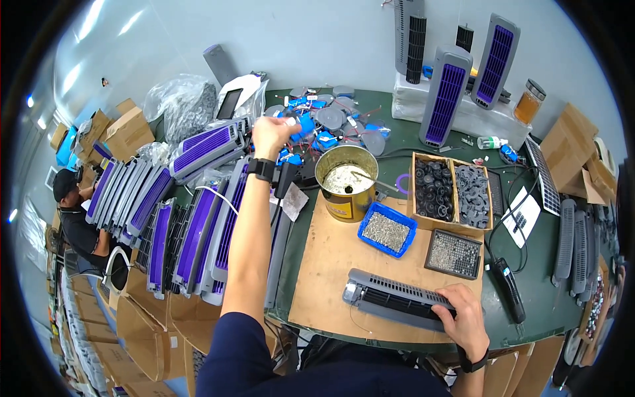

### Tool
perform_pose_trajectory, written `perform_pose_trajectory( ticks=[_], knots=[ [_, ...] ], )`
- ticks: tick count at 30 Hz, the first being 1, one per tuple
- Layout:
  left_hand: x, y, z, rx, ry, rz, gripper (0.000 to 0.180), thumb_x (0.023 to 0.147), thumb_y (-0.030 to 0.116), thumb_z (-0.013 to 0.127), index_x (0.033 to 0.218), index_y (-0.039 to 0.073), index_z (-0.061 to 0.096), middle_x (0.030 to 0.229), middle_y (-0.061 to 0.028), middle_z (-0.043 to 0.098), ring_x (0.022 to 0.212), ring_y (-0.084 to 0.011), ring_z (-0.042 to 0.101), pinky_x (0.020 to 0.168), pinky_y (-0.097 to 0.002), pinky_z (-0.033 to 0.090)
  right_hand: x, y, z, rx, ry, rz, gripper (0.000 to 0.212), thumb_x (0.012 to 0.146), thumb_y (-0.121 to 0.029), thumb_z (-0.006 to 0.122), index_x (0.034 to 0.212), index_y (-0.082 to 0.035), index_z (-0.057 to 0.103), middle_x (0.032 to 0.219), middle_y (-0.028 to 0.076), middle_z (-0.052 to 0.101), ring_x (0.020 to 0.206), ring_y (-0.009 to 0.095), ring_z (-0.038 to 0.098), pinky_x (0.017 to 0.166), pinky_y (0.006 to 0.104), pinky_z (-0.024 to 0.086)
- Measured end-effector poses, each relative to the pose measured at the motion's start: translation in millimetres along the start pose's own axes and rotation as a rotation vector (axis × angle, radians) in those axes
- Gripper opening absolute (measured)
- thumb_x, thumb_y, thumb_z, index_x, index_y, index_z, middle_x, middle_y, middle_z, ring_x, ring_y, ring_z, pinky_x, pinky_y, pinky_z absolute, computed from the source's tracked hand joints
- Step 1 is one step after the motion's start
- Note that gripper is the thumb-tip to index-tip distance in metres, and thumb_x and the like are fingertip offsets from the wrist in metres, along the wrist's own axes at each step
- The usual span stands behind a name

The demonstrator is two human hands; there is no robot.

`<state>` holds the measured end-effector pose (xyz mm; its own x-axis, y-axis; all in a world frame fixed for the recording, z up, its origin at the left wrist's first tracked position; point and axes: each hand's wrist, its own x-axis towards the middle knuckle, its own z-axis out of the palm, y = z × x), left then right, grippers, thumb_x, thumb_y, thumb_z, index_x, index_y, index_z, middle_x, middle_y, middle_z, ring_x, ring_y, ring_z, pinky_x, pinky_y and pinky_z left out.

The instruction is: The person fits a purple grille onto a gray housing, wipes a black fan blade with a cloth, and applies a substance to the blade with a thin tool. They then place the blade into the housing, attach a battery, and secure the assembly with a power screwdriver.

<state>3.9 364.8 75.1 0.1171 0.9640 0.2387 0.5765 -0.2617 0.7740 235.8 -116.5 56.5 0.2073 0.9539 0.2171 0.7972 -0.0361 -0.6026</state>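
On the cardboard mat in front of me lies a grey tower fan housing (390, 299), with a long black blower wheel inside and a thin wire at its left end. My right hand (464, 316) grips the housing's right end, thumb over the opening and fingers on the far side. Stretched far forward, my left hand (271, 137) has its fingers curled against a blue-wrapped part (305, 126) at the near left of a pile of round grey motors (331, 118) with blue wrapping and red wires. Its fingertips are partly hidden.
A metal can (346, 205), a blue tray of screws (387, 229), a black screw tray (454, 254) and a wooden box of black and grey parts (415, 192) stand mid-table. An electric screwdriver (508, 291) lies right. Purple-grilled fan housings (192, 245) crowd the left, where a person (83, 218) works.
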Motion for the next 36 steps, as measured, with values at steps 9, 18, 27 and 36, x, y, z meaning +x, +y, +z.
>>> perform_pose_trajectory(
  ticks=[9,18,27,36],
  knots=[
    [-202.5,106.1,-66.5,-0.833,-0.085,0.132,0.015,0.078,0.002,0.077,0.089,0.000,0.067,0.082,-0.0009,0.065,0.075,-0.0067,0.061,0.068,-0.0227,0.050,9.9,-41.1,1.9,0.347,0.050,-0.035,0.031,0.075,-0.003,0.075,0.104,0.003,0.064,0.100,0.014,0.064,0.093,0.025,0.063,0.078,0.0324,0.051],
    [-356.0,86.8,-14.4,-0.957,-0.596,0.075,0.030,0.075,0.001,0.080,0.099,0.004,0.062,0.114,-0.0073,0.061,0.094,-0.0109,0.061,0.082,-0.0259,0.051,27.2,-68.7,35.7,1.158,-0.105,0.235,0.048,0.099,-0.012,0.052,0.140,0.001,0.030,0.122,0.010,0.053,0.104,0.012,0.054,0.085,0.0266,0.048],
    [-333.5,68.0,-17.2,-1.109,-1.344,-0.359,0.057,0.102,0.044,0.042,0.145,0.010,0.028,0.125,-0.0099,0.055,0.090,-0.0189,0.066,0.073,-0.0320,0.057,49.3,-78.7,4.9,0.526,-0.508,-0.048,0.045,0.090,0.004,0.056,0.133,0.001,0.044,0.120,0.013,0.061,0.111,0.019,0.060,0.092,0.0312,0.047],
    [-348.7,59.5,-6.7,-1.425,-1.049,-0.574,0.038,0.105,0.035,0.039,0.137,0.018,0.028,0.129,-0.0136,0.050,0.106,-0.0255,0.062,0.084,-0.0419,0.056,27.6,-81.4,4.0,0.190,-0.046,-0.188,0.037,0.070,-0.006,0.078,0.104,-0.004,0.064,0.089,0.011,0.062,0.083,0.025,0.062,0.074,0.0343,0.047]
  ],
)
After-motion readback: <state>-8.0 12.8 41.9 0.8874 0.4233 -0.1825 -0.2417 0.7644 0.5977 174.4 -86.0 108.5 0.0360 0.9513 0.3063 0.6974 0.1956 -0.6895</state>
